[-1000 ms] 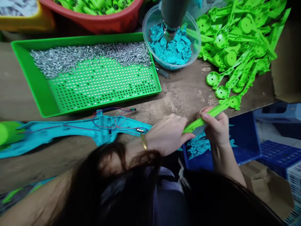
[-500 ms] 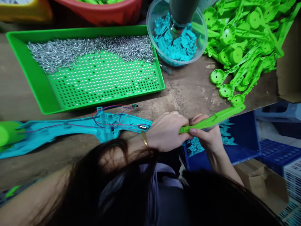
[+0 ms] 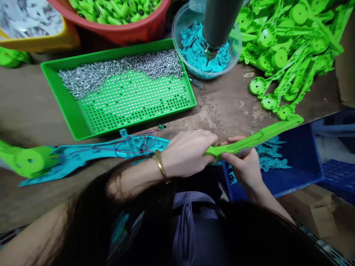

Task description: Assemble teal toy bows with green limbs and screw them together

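We see both hands closed on one green strip [image 3: 266, 135]: left hand [image 3: 191, 151] wrapped round its near end, right hand [image 3: 245, 166] pinching it a bit further along, thumb on top. Strip tilts up and away to the right of the grip, far end free of fingers, close to the pile; whether it touches, we can't tell. Gold bangle [image 3: 160, 166] on the left wrist. Under the strip and right of the grip, we've got a blue bin [image 3: 307, 155] with teal pieces [image 3: 271, 155] in it. Left of the grip, a long teal shell [image 3: 91, 151] lies on the table [image 3: 222, 99], its right end hidden behind the left hand; red and blue wires [image 3: 130, 142] loop over it to a small circuit board [image 3: 161, 127], and a green drum [image 3: 30, 161] sits at its far left end. Beyond the grip to the left, we note a green tray [image 3: 63, 107], screws [image 3: 94, 77] heaped along its back. Straight beyond, a clear tub [image 3: 239, 51] of teal bits [image 3: 191, 44], dark driver [image 3: 220, 22] hanging over it. Beyond and right, the green pile [image 3: 280, 55]. Furthest left, we have a red bowl [image 3: 124, 37] of green caps [image 3: 116, 11] and a yellow bin [image 3: 44, 42].
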A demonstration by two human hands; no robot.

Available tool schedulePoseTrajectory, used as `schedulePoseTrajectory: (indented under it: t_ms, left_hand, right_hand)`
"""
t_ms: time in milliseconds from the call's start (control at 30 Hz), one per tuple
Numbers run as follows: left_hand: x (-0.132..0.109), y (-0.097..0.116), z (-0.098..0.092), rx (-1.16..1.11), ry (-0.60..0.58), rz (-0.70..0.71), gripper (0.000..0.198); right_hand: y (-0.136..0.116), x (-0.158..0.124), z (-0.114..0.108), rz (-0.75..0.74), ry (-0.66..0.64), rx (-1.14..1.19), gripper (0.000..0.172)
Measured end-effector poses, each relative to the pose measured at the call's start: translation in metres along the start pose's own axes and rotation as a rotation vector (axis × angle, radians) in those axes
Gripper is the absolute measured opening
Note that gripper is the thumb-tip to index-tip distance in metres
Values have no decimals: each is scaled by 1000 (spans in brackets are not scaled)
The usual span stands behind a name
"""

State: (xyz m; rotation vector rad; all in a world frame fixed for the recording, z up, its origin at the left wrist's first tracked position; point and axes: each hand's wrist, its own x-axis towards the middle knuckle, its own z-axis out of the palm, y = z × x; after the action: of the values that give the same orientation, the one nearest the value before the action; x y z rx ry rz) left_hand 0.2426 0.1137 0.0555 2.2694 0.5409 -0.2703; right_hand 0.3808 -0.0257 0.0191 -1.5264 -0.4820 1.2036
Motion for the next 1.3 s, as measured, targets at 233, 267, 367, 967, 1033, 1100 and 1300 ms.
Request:
schedulePoseTrajectory:
  t_ms: [233, 267, 367, 967, 1033, 1100, 1300]
  left_hand:
    - [-3, 1, 5, 12, 59, 73, 15]
    - [-2, 1, 5, 2, 57, 77, 16]
    - [0, -1, 1, -38, 38, 80, 19]
    - [5, -6, -1, -231, -39, 35, 27]
    - [5, -7, -1, -212, -54, 35, 28]
    - [6, -7, 1, -182, -58, 26, 29]
    - [5, 3, 16, -59, -11, 14, 32]
  right_hand:
    - [1, -1, 10, -147, 135, -76, 37]
    - [1, -2, 9, -127, 129, -47, 38]
    - [0, -8, 4, -20, 28, 26, 47]
    - [-5, 2, -9, -1, 20, -84, 44]
    - [-29, 25, -28, -173, 228, -53, 35]
    - [-45, 49, -40, -200, 208, -2, 36]
    - [-38, 86, -46, -189, 247, -233, 39]
